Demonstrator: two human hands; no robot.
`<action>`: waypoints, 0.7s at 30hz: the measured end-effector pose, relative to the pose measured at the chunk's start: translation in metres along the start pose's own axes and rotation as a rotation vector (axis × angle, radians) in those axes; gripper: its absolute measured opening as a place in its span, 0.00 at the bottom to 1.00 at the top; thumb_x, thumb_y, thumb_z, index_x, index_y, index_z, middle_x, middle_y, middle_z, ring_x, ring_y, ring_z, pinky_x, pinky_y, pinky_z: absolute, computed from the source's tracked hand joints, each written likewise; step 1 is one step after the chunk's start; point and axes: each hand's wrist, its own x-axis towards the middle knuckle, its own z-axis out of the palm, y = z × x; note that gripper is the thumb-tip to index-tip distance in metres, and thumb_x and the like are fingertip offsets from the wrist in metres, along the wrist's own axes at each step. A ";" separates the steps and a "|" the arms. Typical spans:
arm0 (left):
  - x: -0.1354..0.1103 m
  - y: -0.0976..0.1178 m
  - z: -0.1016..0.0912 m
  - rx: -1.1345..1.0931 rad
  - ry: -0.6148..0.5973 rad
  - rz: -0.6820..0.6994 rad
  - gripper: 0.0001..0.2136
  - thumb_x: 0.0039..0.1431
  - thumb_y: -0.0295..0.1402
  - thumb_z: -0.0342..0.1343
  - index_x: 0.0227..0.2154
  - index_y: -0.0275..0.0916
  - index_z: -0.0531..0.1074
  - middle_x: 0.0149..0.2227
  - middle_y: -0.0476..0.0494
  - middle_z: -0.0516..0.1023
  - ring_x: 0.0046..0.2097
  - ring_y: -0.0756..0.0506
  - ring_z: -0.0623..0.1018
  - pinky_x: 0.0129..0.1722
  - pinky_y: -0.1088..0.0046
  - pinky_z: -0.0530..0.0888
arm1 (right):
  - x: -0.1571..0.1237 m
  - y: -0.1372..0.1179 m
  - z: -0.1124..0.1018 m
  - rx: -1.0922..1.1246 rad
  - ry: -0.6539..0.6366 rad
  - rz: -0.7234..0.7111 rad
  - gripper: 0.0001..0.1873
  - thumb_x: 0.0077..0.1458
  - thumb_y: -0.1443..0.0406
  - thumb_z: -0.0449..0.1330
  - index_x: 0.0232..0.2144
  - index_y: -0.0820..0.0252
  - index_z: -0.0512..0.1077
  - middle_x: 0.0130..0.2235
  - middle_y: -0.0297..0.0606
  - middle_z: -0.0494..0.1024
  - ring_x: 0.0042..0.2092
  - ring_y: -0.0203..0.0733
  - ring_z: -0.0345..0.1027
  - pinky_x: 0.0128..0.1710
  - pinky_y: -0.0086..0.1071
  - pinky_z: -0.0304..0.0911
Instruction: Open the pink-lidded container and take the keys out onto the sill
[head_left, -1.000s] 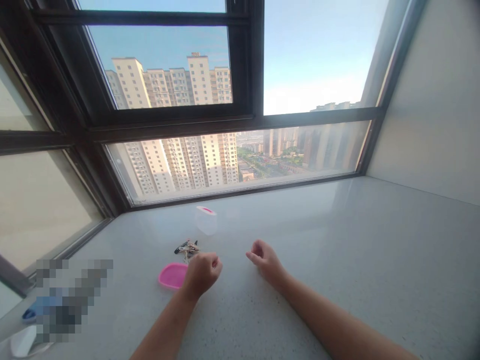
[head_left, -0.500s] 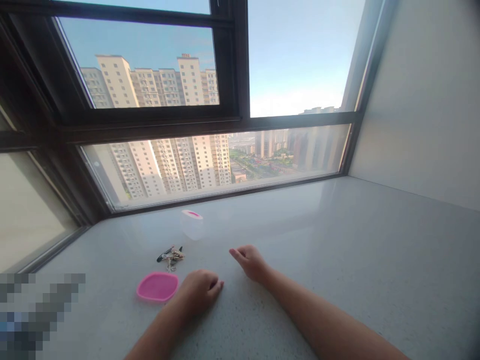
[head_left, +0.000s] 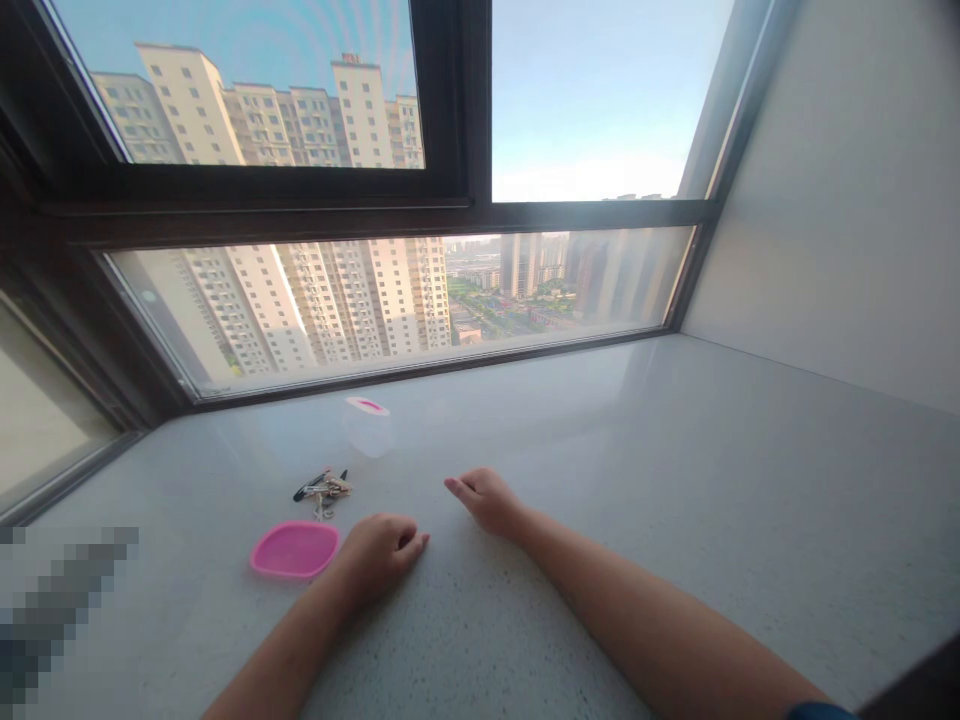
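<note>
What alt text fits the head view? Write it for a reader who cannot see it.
Two bare hands rest empty on a pale speckled stone windowsill: the left hand beside a flat pink plastic lid, the right hand apart. Behind lie a small bunch of metal keys and a clear plastic container, before a dark-framed window.
</note>
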 end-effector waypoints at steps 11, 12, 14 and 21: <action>0.002 -0.004 0.005 -0.027 0.025 -0.020 0.18 0.54 0.42 0.44 0.15 0.37 0.66 0.16 0.53 0.62 0.22 0.51 0.58 0.23 0.75 0.49 | -0.002 0.001 -0.002 0.010 -0.065 -0.016 0.25 0.55 0.51 0.43 0.15 0.60 0.46 0.20 0.30 0.44 0.22 0.30 0.38 0.21 0.28 0.36; 0.002 -0.004 0.005 -0.027 0.022 -0.031 0.18 0.54 0.42 0.44 0.15 0.37 0.66 0.16 0.53 0.62 0.22 0.51 0.58 0.23 0.75 0.49 | -0.002 0.001 -0.002 0.009 -0.066 -0.017 0.25 0.55 0.51 0.43 0.15 0.60 0.46 0.20 0.30 0.44 0.22 0.30 0.38 0.21 0.28 0.36; 0.003 -0.003 0.004 -0.029 0.020 -0.042 0.18 0.54 0.42 0.44 0.15 0.37 0.65 0.16 0.53 0.62 0.22 0.51 0.58 0.23 0.75 0.49 | -0.002 0.001 -0.002 0.003 -0.067 -0.018 0.25 0.55 0.51 0.43 0.15 0.60 0.46 0.20 0.30 0.44 0.22 0.30 0.38 0.21 0.29 0.36; 0.002 -0.004 0.006 -0.049 0.038 -0.026 0.18 0.54 0.42 0.44 0.15 0.37 0.63 0.16 0.53 0.61 0.22 0.51 0.58 0.23 0.74 0.48 | -0.002 0.000 -0.001 -0.014 -0.073 -0.017 0.25 0.55 0.51 0.44 0.15 0.60 0.46 0.20 0.30 0.44 0.22 0.30 0.38 0.21 0.29 0.35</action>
